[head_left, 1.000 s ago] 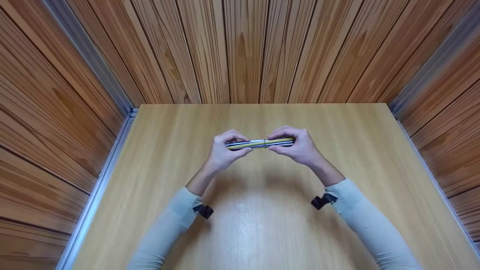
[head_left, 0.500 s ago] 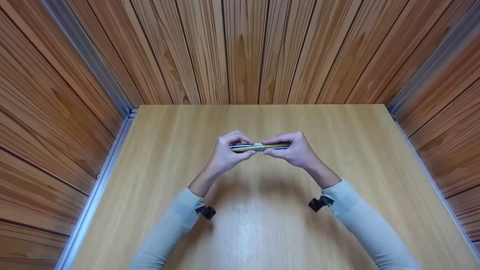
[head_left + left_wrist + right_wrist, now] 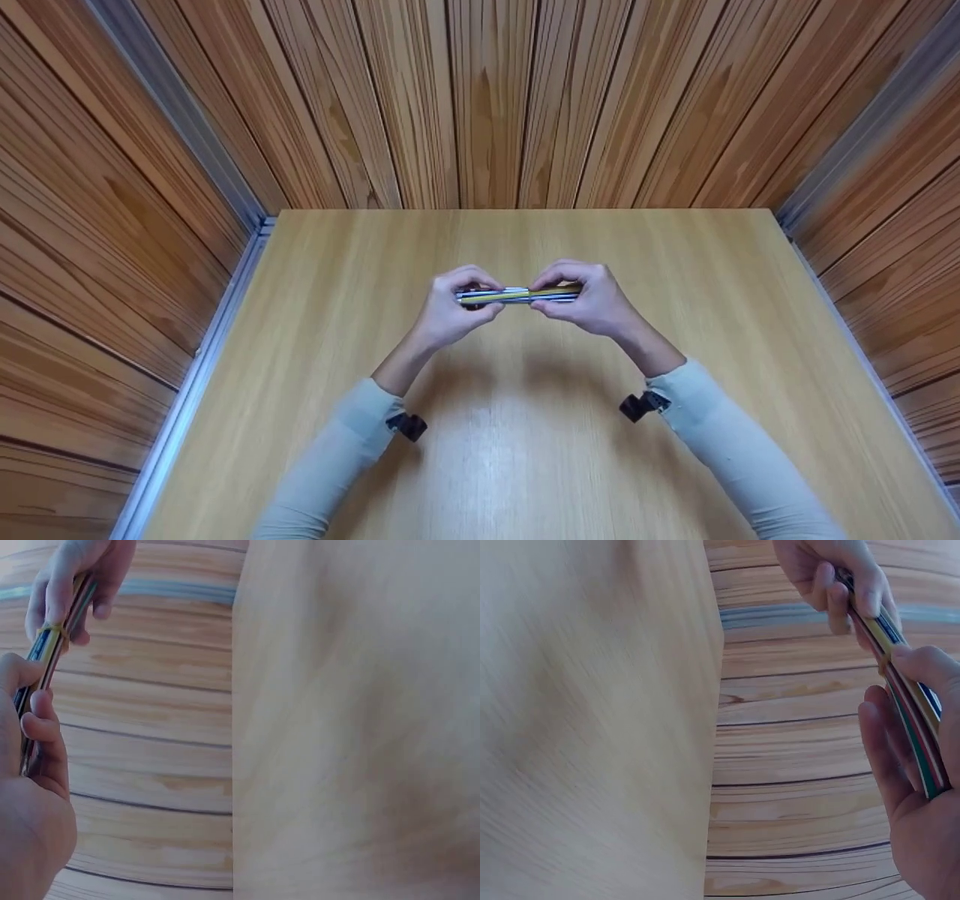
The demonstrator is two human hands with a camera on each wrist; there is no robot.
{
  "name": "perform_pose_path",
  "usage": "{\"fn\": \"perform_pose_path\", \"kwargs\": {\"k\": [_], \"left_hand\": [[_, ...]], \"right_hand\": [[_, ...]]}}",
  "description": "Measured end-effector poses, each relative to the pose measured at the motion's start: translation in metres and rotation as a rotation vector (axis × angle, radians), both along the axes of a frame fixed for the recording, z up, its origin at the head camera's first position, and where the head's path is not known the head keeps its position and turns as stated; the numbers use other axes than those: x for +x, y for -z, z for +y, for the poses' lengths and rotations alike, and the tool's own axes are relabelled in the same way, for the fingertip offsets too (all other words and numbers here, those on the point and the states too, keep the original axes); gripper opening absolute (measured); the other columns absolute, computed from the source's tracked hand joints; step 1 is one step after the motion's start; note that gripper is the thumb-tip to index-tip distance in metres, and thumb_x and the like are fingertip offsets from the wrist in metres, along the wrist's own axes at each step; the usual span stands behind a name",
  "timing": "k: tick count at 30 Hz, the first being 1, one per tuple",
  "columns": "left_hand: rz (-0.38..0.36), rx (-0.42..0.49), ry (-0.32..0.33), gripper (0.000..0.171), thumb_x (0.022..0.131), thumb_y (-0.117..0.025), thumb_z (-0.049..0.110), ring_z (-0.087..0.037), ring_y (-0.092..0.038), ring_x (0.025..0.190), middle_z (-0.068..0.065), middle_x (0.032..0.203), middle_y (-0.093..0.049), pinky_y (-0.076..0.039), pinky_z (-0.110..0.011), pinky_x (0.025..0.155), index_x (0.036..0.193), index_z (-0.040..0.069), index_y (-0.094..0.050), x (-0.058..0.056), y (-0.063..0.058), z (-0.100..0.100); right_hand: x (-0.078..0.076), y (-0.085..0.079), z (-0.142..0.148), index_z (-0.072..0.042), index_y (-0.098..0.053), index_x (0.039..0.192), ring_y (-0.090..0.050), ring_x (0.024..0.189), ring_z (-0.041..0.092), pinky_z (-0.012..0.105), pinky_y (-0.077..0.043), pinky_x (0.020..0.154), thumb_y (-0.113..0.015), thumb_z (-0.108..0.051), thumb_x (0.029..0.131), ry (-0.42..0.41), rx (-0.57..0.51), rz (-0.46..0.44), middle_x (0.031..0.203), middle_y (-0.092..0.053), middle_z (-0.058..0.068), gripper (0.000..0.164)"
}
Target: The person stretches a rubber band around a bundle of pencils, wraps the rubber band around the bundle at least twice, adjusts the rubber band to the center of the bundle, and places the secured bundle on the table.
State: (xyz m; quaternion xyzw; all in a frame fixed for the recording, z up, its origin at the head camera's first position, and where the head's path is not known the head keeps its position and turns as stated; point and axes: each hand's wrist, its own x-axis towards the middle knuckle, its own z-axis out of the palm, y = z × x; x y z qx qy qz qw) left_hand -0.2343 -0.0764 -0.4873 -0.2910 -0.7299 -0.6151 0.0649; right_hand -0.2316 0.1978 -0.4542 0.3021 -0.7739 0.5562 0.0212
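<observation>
A slim bundle of pencils [image 3: 516,295] in yellow, white and dark colours is held level above the table. My left hand [image 3: 454,309] grips its left end, thumb below and fingers above. Its other end is in my right hand [image 3: 594,301], with the fingertips right at the rubber band. In the right wrist view, the yellowish rubber band [image 3: 885,664] circles the bundle near its middle, and green, red and blue lengths show. The left wrist view shows the bundle [image 3: 54,652] running from one hand to the other. Both palms hide the bundle's ends.
A light wooden table [image 3: 495,465] lies under both hands, with their shadows on it. Plank walls [image 3: 487,105] rise at the back and sides, with metal rails [image 3: 187,375] along the side edges. A small black camera sits on each wrist.
Both hands have come slightly nearer to me with the bundle. The right hand has shifted left along it to the rubber band. The left fingertips moved rightward, then back left a little.
</observation>
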Motion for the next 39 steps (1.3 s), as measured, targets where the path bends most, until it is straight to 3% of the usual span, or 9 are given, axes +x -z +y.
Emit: {"fn": "perform_pose_path", "kwargs": {"k": [6,12,18,22,28,33,39], "left_hand": [[-0.019,-0.005,-0.015,0.019,0.093,-0.087,-0.001,-0.012,-0.067,0.094,-0.022,0.107,-0.077,-0.056,-0.023,0.084,0.111,-0.003,-0.079,0.003,-0.003,0.007],[-0.013,-0.001,-0.002,0.02,0.094,-0.088,0.001,-0.011,-0.066,0.094,-0.022,0.107,-0.077,-0.056,-0.022,0.084,0.111,-0.002,-0.079,0.005,-0.001,0.01],[-0.002,0.021,-0.001,0.02,0.093,-0.089,-0.001,-0.011,-0.067,0.091,-0.023,0.105,-0.077,-0.056,-0.021,0.08,0.111,-0.004,-0.079,0.004,0.0,0.008],[-0.015,0.037,-0.004,0.019,0.093,-0.089,0.0,-0.009,-0.066,0.089,-0.023,0.103,-0.076,-0.055,-0.021,0.079,0.109,-0.003,-0.079,0.005,-0.001,0.008],[-0.009,0.037,-0.004,0.02,0.093,-0.088,-0.001,-0.01,-0.065,0.091,-0.023,0.103,-0.074,-0.054,-0.022,0.081,0.11,-0.004,-0.078,0.004,-0.002,0.01],[-0.018,0.018,-0.003,0.02,0.093,-0.087,-0.002,-0.011,-0.065,0.091,-0.024,0.105,-0.075,-0.055,-0.022,0.082,0.11,-0.005,-0.077,0.006,-0.001,0.009],[-0.007,-0.036,-0.002,0.021,0.094,-0.088,0.001,-0.015,-0.067,0.093,-0.022,0.108,-0.077,-0.056,-0.021,0.083,0.112,-0.004,-0.077,0.007,0.002,0.009]], "right_hand": [[0.001,-0.003,-0.004,0.003,-0.087,0.109,-0.076,0.085,0.006,0.019,-0.062,0.075,-0.09,0.006,0.089,-0.002,-0.01,0.003,0.104,-0.085,0.023,0.021],[0.0,-0.003,-0.003,0.003,-0.087,0.112,-0.079,0.087,0.004,0.019,-0.063,0.075,-0.09,0.006,0.09,-0.034,-0.005,0.006,0.106,-0.086,0.024,0.023],[0.002,-0.003,0.002,-0.002,-0.083,0.114,-0.074,0.089,0.009,0.019,-0.061,0.08,-0.092,0.002,0.089,0.009,0.113,-0.009,0.106,-0.084,0.017,0.026],[0.003,-0.007,0.0,-0.002,-0.082,0.111,-0.075,0.087,0.011,0.017,-0.06,0.079,-0.091,0.0,0.09,0.027,0.17,0.05,0.102,-0.085,0.014,0.022],[0.002,-0.011,-0.005,-0.002,-0.086,0.11,-0.081,0.086,0.02,0.015,-0.06,0.08,-0.092,0.0,0.091,0.028,0.167,0.165,0.102,-0.087,0.014,0.021],[0.001,-0.008,-0.007,-0.002,-0.088,0.113,-0.085,0.088,0.028,0.013,-0.06,0.079,-0.093,-0.002,0.09,-0.002,0.162,0.191,0.105,-0.088,0.014,0.024],[0.0,0.0,-0.006,-0.004,-0.087,0.12,-0.083,0.085,0.022,0.012,-0.055,0.069,-0.093,-0.004,0.09,-0.023,0.172,0.206,0.108,-0.088,0.015,0.03]]}}
